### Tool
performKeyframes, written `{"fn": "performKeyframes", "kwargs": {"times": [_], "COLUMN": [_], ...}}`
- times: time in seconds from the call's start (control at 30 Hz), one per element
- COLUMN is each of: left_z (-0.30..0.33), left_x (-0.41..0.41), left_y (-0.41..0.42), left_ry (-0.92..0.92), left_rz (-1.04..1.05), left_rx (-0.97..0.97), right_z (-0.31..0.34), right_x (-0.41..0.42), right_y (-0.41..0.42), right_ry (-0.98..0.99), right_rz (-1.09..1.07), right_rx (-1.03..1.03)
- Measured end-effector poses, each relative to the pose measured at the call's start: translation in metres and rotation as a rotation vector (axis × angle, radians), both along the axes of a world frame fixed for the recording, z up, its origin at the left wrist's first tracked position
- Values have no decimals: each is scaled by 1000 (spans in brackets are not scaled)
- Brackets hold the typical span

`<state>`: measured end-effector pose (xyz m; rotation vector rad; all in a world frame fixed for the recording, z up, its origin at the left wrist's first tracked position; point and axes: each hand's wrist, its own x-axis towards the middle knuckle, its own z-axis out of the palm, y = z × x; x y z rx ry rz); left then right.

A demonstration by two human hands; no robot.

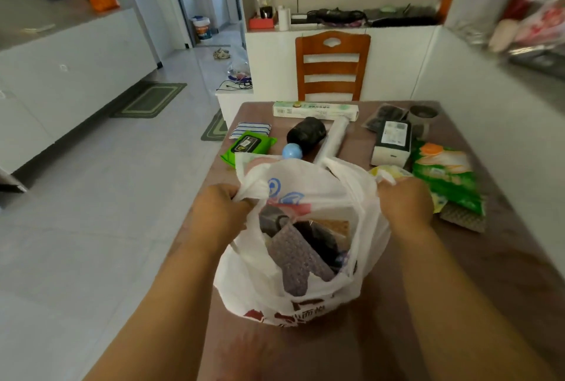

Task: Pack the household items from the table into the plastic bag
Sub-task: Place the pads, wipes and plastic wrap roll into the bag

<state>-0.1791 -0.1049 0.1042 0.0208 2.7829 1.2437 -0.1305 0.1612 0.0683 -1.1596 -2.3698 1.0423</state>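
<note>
Both hands are on the white plastic bag [305, 298] near the table's [504, 258] front edge, the left hand [224, 208] bunching the left handle in curled fingers, the right hand [403, 200] gripping the right side, spreading the mouth wide over a grey textured cloth [293, 261] and dark items inside. Beyond the bag, toward the far edge, lie a blue ball [292, 151], a black roll [306, 133], a green wipes pack [249, 145], a long carton [315, 110], with a green snack-style packet [446, 175] at the right edge.
</note>
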Motion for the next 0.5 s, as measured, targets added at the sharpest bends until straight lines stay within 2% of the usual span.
{"fn": "performKeyframes", "kwargs": {"times": [0.07, 0.1, 0.17, 0.2, 0.27, 0.3, 0.37, 0.4, 0.5], "left_z": [6, 12, 30, 39, 42, 33, 13, 6, -10], "left_x": [-8, -8, -1, 5, 12, 8, -4, -10, -23], "left_y": [15, 23, 45, 59, 86, 93, 92, 86, 55], "left_ry": [0, 101, 453, 566, 574, 507, 354, 296, 214], "left_rz": [-109, -161, -306, -425, -644, -697, -717, -695, -640], "left_rx": [-158, -241, -308, -307, -407, -531, -776, -843, -944], "right_z": [2, 4, 8, 10, 16, 16, 7, 0, -11], "right_x": [4, 5, 5, 5, 3, -1, -9, -13, -15], "right_y": [16, 20, 19, 13, -4, -10, -16, -14, 1], "right_ry": [-31, -9, 167, 305, 447, 419, 211, 84, -232], "right_rz": [57, 71, 123, 218, 539, 714, 932, 960, 872], "right_rx": [47, 109, 314, 417, 513, 505, 459, 464, 497]}}
